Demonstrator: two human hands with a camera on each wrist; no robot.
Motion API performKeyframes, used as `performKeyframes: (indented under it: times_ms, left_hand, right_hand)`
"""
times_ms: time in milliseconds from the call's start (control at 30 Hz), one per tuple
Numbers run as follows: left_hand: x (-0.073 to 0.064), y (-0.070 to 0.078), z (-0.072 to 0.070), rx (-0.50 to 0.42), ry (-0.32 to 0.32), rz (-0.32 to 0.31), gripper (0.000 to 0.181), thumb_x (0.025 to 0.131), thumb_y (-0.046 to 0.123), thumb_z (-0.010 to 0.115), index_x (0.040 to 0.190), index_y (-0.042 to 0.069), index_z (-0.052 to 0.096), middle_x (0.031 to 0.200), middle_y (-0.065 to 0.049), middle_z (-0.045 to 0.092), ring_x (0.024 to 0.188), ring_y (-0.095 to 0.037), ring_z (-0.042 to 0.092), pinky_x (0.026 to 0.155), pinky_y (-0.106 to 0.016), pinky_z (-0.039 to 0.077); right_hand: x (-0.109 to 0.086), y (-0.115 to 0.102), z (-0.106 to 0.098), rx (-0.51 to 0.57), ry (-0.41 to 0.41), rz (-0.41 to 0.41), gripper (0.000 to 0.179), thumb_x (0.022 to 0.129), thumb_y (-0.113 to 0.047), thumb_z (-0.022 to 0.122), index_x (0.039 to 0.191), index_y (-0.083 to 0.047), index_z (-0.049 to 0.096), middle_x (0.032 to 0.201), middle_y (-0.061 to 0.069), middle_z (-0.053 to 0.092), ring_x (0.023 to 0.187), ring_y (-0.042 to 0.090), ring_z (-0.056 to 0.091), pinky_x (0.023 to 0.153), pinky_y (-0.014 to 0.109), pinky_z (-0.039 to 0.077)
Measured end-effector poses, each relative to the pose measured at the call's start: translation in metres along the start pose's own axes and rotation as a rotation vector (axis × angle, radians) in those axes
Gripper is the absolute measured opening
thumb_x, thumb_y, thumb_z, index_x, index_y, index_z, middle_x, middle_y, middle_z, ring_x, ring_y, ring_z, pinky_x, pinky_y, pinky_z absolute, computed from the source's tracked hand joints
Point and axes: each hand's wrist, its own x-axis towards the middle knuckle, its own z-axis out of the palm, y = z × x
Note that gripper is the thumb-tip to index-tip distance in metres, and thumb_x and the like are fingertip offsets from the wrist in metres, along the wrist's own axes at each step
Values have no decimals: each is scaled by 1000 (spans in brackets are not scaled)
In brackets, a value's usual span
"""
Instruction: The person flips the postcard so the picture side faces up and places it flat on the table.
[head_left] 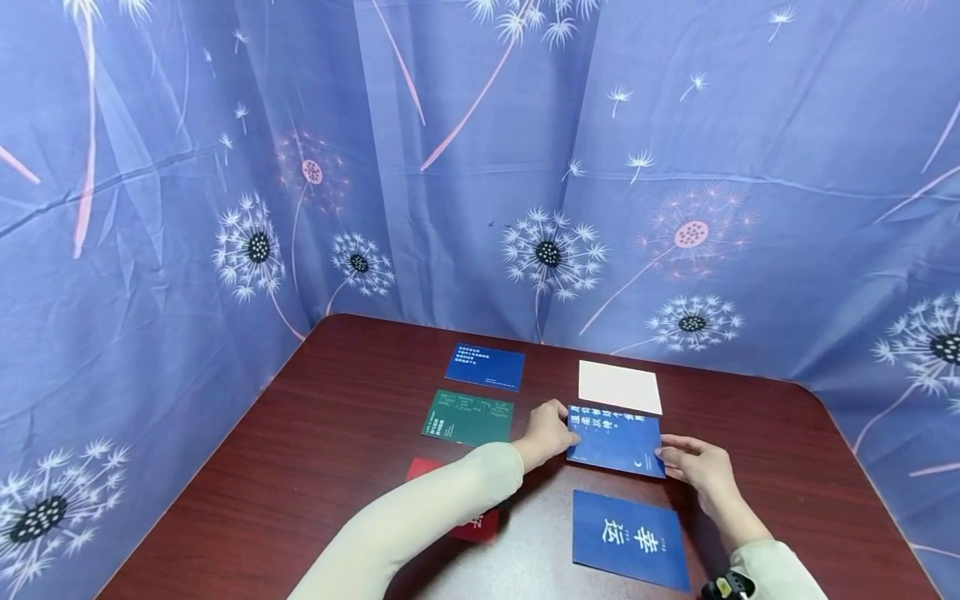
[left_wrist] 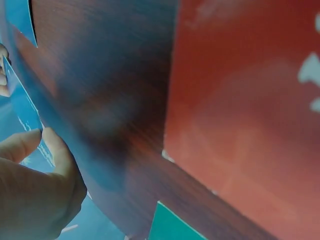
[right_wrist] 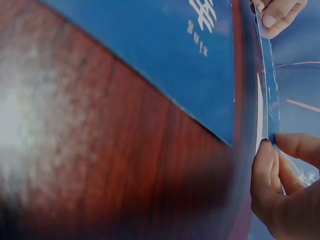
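A blue card with white writing (head_left: 617,443) is held between both hands, just in front of a plain white card (head_left: 619,387). My left hand (head_left: 547,433) pinches its left edge, and in the left wrist view the thumb and forefinger meet on the blue card (left_wrist: 25,107). At the opposite end, my right hand (head_left: 701,468) pinches the lower right corner. The right wrist view shows that card (right_wrist: 272,100) nearly edge-on, with the right thumb and fingers on either side of it. Nearer the person lies another blue card (head_left: 630,540) with two large white characters.
Left of the hands lie a blue card (head_left: 485,367), a green card (head_left: 468,418) and red card material (head_left: 480,527) partly hidden under the left sleeve (head_left: 420,517). The dark wood table (head_left: 360,392) meets a blue dandelion-print curtain (head_left: 465,208) behind.
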Motion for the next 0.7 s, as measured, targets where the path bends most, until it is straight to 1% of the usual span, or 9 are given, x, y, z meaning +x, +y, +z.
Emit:
performKeyframes:
  times_ms: [100, 167, 300, 500, 600, 700]
  left_hand:
    - [-1, 1, 1, 50, 0, 5, 36, 71, 6, 84, 98, 2, 61, 93, -8, 63, 91, -22, 60, 76, -30, 52]
    - [-1, 1, 1, 70, -2, 12, 37, 70, 7, 85, 98, 2, 61, 95, -9, 63, 94, -23, 60, 78, -30, 52]
    - [-1, 1, 4, 125, 1, 37, 38, 69, 9, 86, 97, 1, 61, 91, -8, 63, 94, -23, 60, 77, -27, 52]
    - [3, 0, 11, 201, 8, 44, 39, 67, 12, 87, 97, 1, 64, 92, -8, 66, 97, -23, 61, 80, -25, 52]
    - [4, 1, 13, 233, 4, 47, 41, 68, 13, 87, 100, 1, 65, 96, -9, 67, 100, -23, 61, 82, -25, 52]
    - [4, 3, 14, 259, 0, 65, 41, 68, 13, 87, 101, 1, 65, 96, -9, 67, 99, -22, 62, 82, -24, 52]
  right_hand:
    - [1, 1, -1, -8, -24, 10, 51, 86, -7, 67, 130, 14, 49, 92, 5, 69, 72, 5, 65, 68, 27, 57]
    - [2, 2, -2, -8, -35, 13, 51, 86, -6, 67, 129, 15, 50, 92, 6, 69, 72, 6, 66, 67, 28, 57]
    - [4, 3, -3, -26, -44, 7, 50, 86, -5, 67, 127, 16, 50, 91, 7, 69, 71, 6, 66, 67, 28, 58]
    - [6, 5, -4, -61, -39, 0, 50, 83, -3, 68, 125, 18, 50, 85, 6, 68, 69, 8, 66, 65, 28, 58]
    - [6, 5, -4, -90, -33, -8, 48, 83, -2, 68, 123, 18, 51, 88, 12, 67, 70, 10, 66, 64, 29, 58]
    - [7, 4, -5, -128, -22, -14, 46, 84, -2, 68, 122, 18, 52, 93, 20, 66, 70, 11, 66, 64, 30, 58]
